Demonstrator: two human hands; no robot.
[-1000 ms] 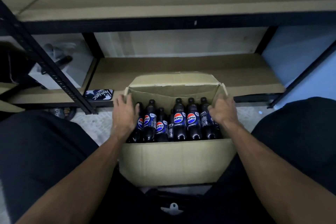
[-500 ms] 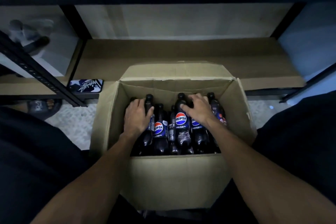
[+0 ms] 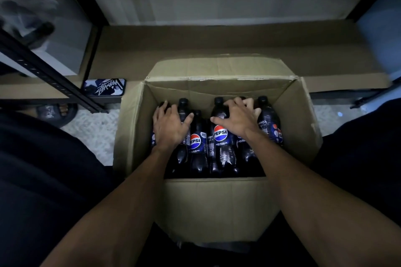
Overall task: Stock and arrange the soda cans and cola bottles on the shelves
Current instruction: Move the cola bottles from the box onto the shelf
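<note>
Stocking has barely begun, by the look of it. No bottle stands on the part of the low shelf (image 3: 217, 39) in view behind the box, and the neighbouring bay on the left holds only a blurred white box (image 3: 65, 45) and, at its front edge, a small patterned case (image 3: 104, 88). The cola bottles (image 3: 220, 134) are all inside the open cardboard box (image 3: 212, 206), which sits on the floor between the person's knees, its far flap folded back against the shelf edge.

The left hand (image 3: 169, 128) lies over the bottles at the left of the box, one capped neck showing between forefinger and thumb. Whether it has closed on that neck I cannot tell. The right hand (image 3: 238, 119) is spread across the tops of the bottles right of centre, its fingers apart and bent down over the caps, clamped on none that I can see. So the step in hand looks like picking out the first bottles — lifting, carrying and lining up are all left to do.

No soda cans appear anywhere. The hands and forearms cover several bottles, so the count is unsure, and any second layer is hidden. At lower left a sandalled foot (image 3: 54, 111) is half cut off by a dark knee. The upper shelves are out of view, and the right edge is smeared with blur.
</note>
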